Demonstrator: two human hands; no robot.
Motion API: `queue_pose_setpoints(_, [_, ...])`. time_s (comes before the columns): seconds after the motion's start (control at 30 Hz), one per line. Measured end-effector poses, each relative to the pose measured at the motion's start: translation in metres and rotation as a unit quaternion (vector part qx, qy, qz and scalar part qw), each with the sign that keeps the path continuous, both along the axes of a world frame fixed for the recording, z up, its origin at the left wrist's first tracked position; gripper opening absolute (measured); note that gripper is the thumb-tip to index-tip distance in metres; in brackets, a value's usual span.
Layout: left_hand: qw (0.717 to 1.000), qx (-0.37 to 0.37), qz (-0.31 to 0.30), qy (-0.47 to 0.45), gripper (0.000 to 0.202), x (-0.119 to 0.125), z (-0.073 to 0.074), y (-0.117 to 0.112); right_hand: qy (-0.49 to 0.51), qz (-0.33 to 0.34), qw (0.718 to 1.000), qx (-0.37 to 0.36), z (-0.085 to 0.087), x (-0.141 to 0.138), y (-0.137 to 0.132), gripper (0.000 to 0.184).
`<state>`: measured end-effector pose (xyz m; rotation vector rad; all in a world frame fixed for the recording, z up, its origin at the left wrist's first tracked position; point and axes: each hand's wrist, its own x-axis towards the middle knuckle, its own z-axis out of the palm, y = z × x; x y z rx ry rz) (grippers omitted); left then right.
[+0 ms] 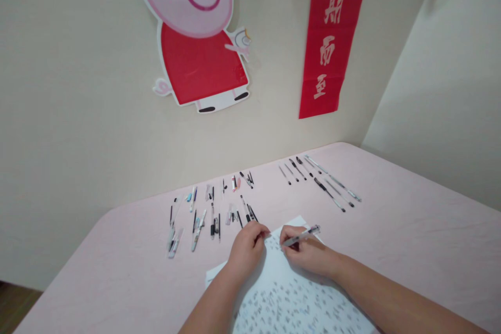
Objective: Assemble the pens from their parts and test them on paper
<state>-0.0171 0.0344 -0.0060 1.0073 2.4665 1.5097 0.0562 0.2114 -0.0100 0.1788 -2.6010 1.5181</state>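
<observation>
A pen (300,237) with a clear barrel is gripped in my right hand (307,255), its tip end down at the upper part of a white sheet of paper (270,274). Small dark marks cover much of the sheet's lower part, with a few more near the pen. My left hand (247,248) lies on the upper left of the paper, fingers curled and closed. What is inside those fingers, if anything, is hidden. The pen's tip is partly hidden by my right fingers.
Several disassembled pens, caps and refills (213,219) lie in small groups on the pink tabletop (129,266) at left. Several pens and refills (329,193) lie in rows at back right. Behind stands a wall with a pig cutout (203,65) and red banner (326,70).
</observation>
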Motion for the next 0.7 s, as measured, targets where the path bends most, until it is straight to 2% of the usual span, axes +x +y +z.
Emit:
queue_pose_setpoints(0.17, [1.0,-0.017,-0.022,0.005,0.037,0.0011,0.0017,-0.0004,0.008,-0.01,1.0,0.023,0.0031,0.0012,-0.0017,0.015])
queue_pose_setpoints(0.33, [0.996,-0.071,-0.05,-0.005,0.033,0.0015,0.0044,0.0001,-0.017,0.0,0.998,0.063,0.006,0.0017,-0.0029,0.012])
queue_pose_setpoints(0.7, [0.993,-0.108,-0.046,-0.001,0.033,0.0008,0.0048,0.0003,-0.016,0.009,0.996,0.084,0.0082,0.0018,-0.0037,0.013])
